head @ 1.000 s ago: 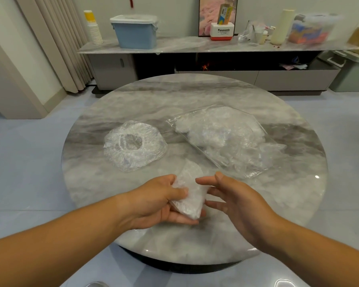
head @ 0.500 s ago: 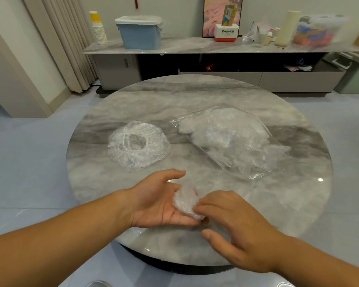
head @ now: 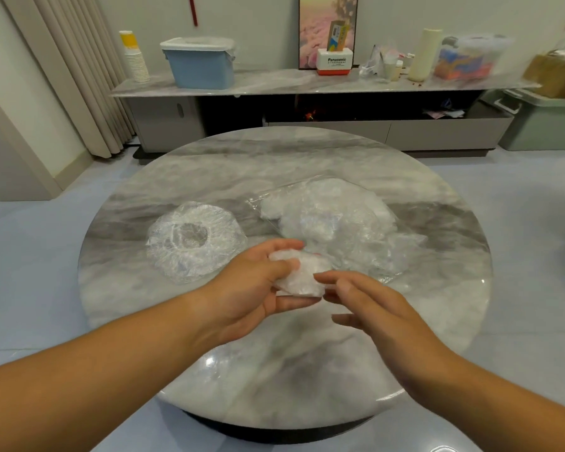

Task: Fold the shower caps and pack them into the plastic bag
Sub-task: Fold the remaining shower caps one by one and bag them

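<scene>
Plastic this thin springs back: the folded cap (head: 299, 272) could puff open if the left grip (head: 258, 288) slackens, and the limp mouth of the bag (head: 333, 220) may collapse as the cap goes in. The left grip is narrow, with the thumb on top and the fingers beneath the cap, above the desk (head: 274, 370) and just short of the bag. The right grip (head: 372, 308) is wide, its fingers straight and its tips beside the cap; I cannot tell whether they touch. 1 loose cap (head: 193, 246) lies to the left.

Clear shower caps (head: 194, 246); grey-veined marble table (head: 307, 158) (blue bin (head: 201, 65) behind).
</scene>
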The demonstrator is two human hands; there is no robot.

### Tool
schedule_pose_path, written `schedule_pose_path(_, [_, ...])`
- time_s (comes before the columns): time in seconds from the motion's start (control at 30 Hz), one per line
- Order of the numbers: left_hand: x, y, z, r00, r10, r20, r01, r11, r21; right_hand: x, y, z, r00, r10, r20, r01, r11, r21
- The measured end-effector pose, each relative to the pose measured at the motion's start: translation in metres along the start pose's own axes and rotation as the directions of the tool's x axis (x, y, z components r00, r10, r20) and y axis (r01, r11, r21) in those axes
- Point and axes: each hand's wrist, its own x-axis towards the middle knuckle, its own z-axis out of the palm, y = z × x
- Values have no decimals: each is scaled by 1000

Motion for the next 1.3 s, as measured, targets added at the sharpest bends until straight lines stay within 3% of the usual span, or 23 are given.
schedule_pose_path(0.13, [-5,2,30,995,64,81,-71,994,81,0,-11,-19,995,-30,-91,38,996,86])
schedule_pose_path(0.23, [-5,2,44,988,132,78,-149,947,284,4,-17,-38,973,-47,-228,61,997,55])
schedule_pose_path(0.3, [-1,2,47,967,245,70,-246,821,516,10,-19,-55,936,-52,-349,64,998,24])
schedule_pose_path(0.37, [7,2,47,933,340,122,-312,588,746,18,-16,-76,876,-13,-482,30,999,28])
schedule_pose_path(0.43, [15,-2,47,919,335,210,-332,368,868,25,-10,-91,836,64,-545,-51,998,38])
schedule_pose_path(0.53, [23,-9,56,924,259,280,-336,203,920,31,-2,-96,837,190,-514,-152,982,116])
schedule_pose_path(0.7, [27,-18,66,938,196,285,-286,-28,958,39,-5,-79,902,206,-379,-143,972,189])
schedule_pose_path(0.97, [16,-22,54,965,213,155,-142,-75,987,62,-12,-59,977,165,-138,-128,962,241])
schedule_pose_path(1.07, [17,-22,48,970,209,121,-118,-27,993,71,-14,-48,980,168,-108,-139,963,230])
schedule_pose_path(1.17, [19,-22,43,972,196,127,-137,38,990,77,-17,-37,980,174,-95,-156,973,167])
schedule_pose_path(1.3, [21,-19,35,970,181,162,-168,17,986,82,-19,-30,985,155,-79,-153,988,22])
